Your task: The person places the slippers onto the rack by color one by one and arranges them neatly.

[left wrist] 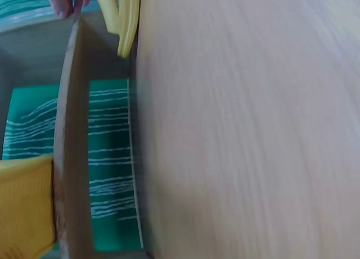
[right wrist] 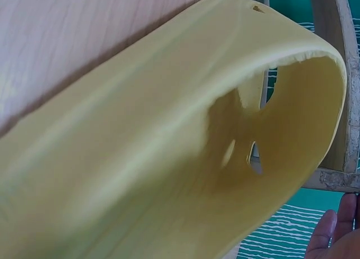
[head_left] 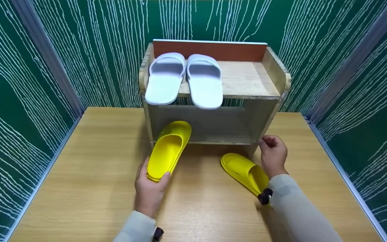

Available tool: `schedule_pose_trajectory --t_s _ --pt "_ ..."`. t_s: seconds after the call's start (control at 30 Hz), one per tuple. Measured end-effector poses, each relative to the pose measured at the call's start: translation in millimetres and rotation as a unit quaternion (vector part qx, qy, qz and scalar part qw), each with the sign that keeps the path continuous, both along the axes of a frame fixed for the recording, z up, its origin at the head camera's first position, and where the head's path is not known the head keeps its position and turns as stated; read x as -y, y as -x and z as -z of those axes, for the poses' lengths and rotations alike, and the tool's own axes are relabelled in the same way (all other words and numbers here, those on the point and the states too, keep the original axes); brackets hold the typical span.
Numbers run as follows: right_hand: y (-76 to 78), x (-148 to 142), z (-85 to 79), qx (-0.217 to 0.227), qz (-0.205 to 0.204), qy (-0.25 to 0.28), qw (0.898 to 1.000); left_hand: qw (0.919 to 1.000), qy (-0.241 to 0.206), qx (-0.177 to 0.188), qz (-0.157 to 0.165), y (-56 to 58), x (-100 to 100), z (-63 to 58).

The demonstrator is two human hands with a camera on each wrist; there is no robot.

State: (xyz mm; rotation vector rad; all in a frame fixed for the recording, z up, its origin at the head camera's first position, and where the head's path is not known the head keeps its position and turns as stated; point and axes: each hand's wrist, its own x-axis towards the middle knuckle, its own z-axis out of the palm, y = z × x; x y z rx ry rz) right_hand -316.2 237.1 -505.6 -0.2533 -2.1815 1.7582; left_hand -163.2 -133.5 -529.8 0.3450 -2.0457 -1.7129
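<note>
My left hand (head_left: 149,190) grips a yellow slipper (head_left: 161,161) by its heel, thumb along one side. Its toe points up and away, overlapping the front of the shoe rack's lower shelf (head_left: 210,126). In the left wrist view part of this slipper (left wrist: 25,208) shows beside a wooden board. My right hand (head_left: 274,154) is at the rack's right side panel (head_left: 264,114), loosely bent, fingertips right at its edge. Beside that wrist, a second yellow slipper (head_left: 242,169) is on the wooden floor, toe toward the rack; it fills most of the right wrist view (right wrist: 112,135).
Two white slippers (head_left: 166,82) sit side by side on the left of the rack's top shelf (head_left: 250,77), heels over its front edge. Green walls with white streaks (head_left: 106,50) enclose the wood-grain floor (head_left: 96,188) at the back and sides.
</note>
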Motion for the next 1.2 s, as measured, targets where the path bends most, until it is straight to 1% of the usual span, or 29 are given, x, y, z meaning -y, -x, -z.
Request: schedule_pose_trajectory --t_s 0.17,0.33,0.43,0.53,0.63,0.73,1.03,1.2 --pt "-0.9 -1 -0.6 0.008 0.001 -0.003 1.0 0.9995 0.009 -0.008 -0.028 8.3 -10 1.9" --pt "-0.8 -3 -0.8 0.006 0.003 0.005 1.0 0.9988 0.013 0.001 -0.047 16.8 -14 3.0" --pt "-0.4 -3 -0.7 -0.002 0.002 0.01 1.0 0.9981 0.023 0.007 -0.058 21.1 -16 3.6" --pt "-0.5 -3 0.1 -0.013 0.005 0.002 1.0 0.9969 0.04 0.015 -0.066 24.7 -17 2.9" --pt "-0.9 -4 0.4 -0.016 0.003 0.001 1.0 0.9959 0.051 0.024 -0.071 28.9 -19 2.1" --pt "-1.2 -4 0.7 -0.008 0.003 -0.003 1.0 0.995 0.057 0.034 -0.074 32.5 -21 1.5" --pt "-1.2 -1 1.5 -0.001 0.003 -0.012 1.0 0.9909 0.083 0.05 -0.093 42.0 -24 5.3" --pt "-1.1 0 0.9 0.001 0.003 -0.017 1.0 0.9893 0.097 0.057 -0.094 47.9 -23 5.4"
